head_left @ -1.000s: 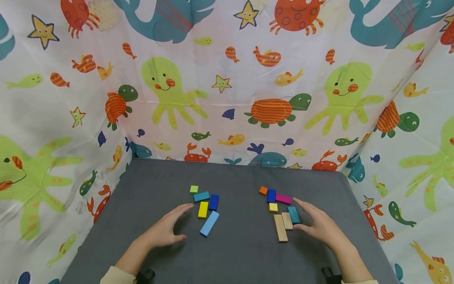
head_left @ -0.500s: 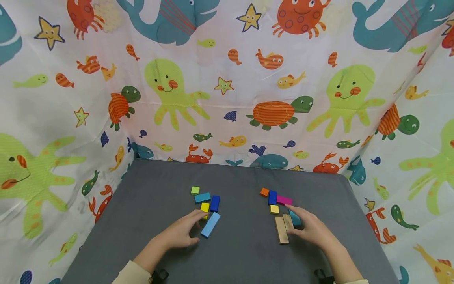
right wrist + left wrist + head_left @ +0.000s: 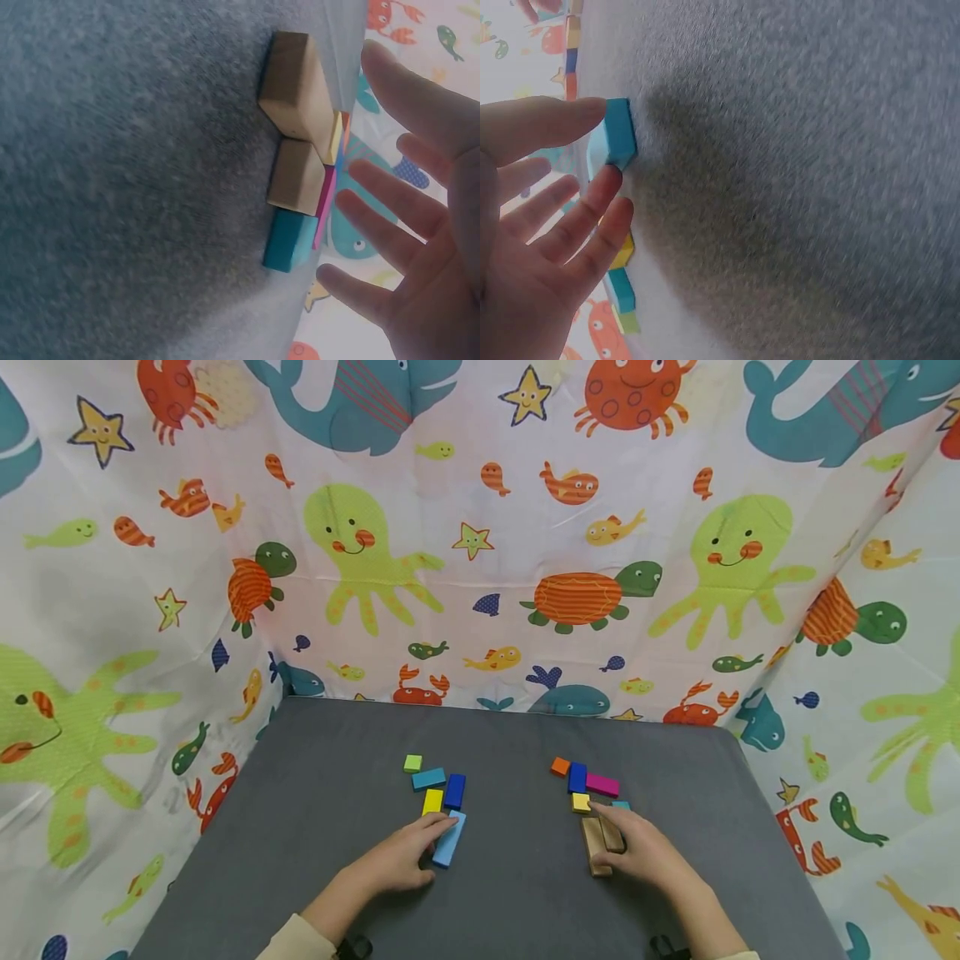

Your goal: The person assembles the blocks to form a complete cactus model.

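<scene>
My left hand (image 3: 405, 857) hovers at the light blue block (image 3: 450, 842), fingers loosely bent. In the left wrist view the thumb and fingertips come close to that block (image 3: 621, 131); whether they touch it I cannot tell. Over the right cluster, my right hand (image 3: 637, 852) is spread above the long wooden block (image 3: 591, 833) and the short wooden block (image 3: 612, 835). The right wrist view shows its fingers apart from the wooden blocks and the teal block (image 3: 289, 240), holding nothing. In the head view that hand partly hides the teal block.
Beyond the left hand lie yellow (image 3: 432, 800), dark blue (image 3: 454, 791), teal (image 3: 429, 778) and green (image 3: 412, 763) blocks. The right cluster includes orange (image 3: 560, 766), blue (image 3: 577, 777), magenta (image 3: 603, 785) and small yellow (image 3: 581, 802) blocks. A patterned curtain (image 3: 480, 643) borders the grey table (image 3: 517, 910).
My left hand has moved right, from beside the yellow block to the light blue one. My right hand has shifted left over the wooden blocks. The blocks keep their arrangement.
</scene>
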Demonstrator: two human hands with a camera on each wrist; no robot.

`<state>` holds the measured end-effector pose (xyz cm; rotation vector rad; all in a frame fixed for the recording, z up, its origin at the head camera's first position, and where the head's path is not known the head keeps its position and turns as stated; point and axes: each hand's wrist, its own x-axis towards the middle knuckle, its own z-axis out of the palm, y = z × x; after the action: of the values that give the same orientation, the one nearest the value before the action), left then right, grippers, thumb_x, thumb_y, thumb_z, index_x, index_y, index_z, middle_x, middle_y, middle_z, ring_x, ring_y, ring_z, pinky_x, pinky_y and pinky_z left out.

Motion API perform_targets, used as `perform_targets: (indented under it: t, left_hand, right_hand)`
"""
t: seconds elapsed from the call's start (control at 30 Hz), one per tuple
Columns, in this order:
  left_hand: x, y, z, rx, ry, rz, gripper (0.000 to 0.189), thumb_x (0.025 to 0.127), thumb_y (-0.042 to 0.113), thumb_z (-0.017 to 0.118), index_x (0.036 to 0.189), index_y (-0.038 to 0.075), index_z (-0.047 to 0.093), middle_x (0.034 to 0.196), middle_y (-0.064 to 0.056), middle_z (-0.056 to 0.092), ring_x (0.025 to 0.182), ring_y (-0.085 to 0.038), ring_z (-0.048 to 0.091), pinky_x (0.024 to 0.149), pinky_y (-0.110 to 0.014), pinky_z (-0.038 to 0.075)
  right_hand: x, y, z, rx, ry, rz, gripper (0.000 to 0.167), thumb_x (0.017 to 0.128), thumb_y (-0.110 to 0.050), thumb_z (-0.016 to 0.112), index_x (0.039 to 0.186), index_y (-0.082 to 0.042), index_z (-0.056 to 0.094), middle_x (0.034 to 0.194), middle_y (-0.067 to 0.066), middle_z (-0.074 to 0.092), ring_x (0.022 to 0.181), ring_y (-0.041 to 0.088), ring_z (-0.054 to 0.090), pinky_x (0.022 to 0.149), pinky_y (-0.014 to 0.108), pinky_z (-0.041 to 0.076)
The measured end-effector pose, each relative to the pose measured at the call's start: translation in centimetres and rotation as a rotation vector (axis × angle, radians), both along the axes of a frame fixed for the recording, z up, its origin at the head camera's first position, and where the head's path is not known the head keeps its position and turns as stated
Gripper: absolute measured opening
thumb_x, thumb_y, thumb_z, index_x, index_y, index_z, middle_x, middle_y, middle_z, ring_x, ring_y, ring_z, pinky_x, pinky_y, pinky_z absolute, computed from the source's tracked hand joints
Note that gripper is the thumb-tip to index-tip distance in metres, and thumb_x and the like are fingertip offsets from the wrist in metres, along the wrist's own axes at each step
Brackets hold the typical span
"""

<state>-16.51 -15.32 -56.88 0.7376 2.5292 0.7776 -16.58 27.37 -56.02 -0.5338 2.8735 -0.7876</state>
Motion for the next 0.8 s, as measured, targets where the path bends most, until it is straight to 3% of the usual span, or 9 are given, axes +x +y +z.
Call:
perform_targets:
  t: [0.17,0.33,0.63,0.8]
  left_hand:
    - [-0.3,0.3,-1.0,0.044,-0.027,0.015,0.091,0.082,0.013,0.083,0.158,0.019,0.035,0.156,-0.005,0.038,0.092,-0.007,0.055,0.079,-0.026,0.047]
    - [-0.6,0.8,-1.7,0.063,-0.012,0.047,0.094,0.08,0.018,0.086,0.158,0.017,0.035,0.157,-0.005,0.037,0.089,-0.006,0.054,0.076,-0.024,0.047]
    - [-1.6,1.5,-1.8,0.054,-0.039,0.075,0.104,0.073,0.023,0.091,0.159,0.018,0.033,0.162,-0.006,0.031,0.122,-0.02,0.047,0.096,-0.039,0.046]
    - [-1.8,1.7,-1.8,0.088,-0.055,0.075,0.103,0.071,0.014,0.092,0.158,0.017,0.036,0.153,-0.003,0.039,0.1,-0.01,0.054,0.082,-0.028,0.049]
  right_hand:
    - [0.2,-0.2,-0.4,-0.013,-0.058,-0.021,0.082,0.076,-0.031,0.09,0.147,-0.013,0.053,0.143,0.011,0.058,0.13,0.032,0.055,0.105,0.058,0.045]
    - [0.2,-0.2,-0.7,-0.022,-0.091,-0.013,0.083,0.072,-0.034,0.092,0.144,-0.013,0.056,0.143,0.012,0.057,0.13,0.034,0.053,0.105,0.06,0.043]
    - [0.0,-0.3,-0.8,0.024,-0.13,0.037,0.087,0.067,-0.034,0.094,0.143,-0.013,0.057,0.149,0.012,0.052,0.144,0.042,0.038,0.11,0.072,0.028]
    - [0.0,-0.5,-0.8,0.057,-0.176,0.037,0.094,0.064,-0.028,0.096,0.146,-0.013,0.054,0.154,0.011,0.048,0.15,0.041,0.027,0.111,0.077,0.013]
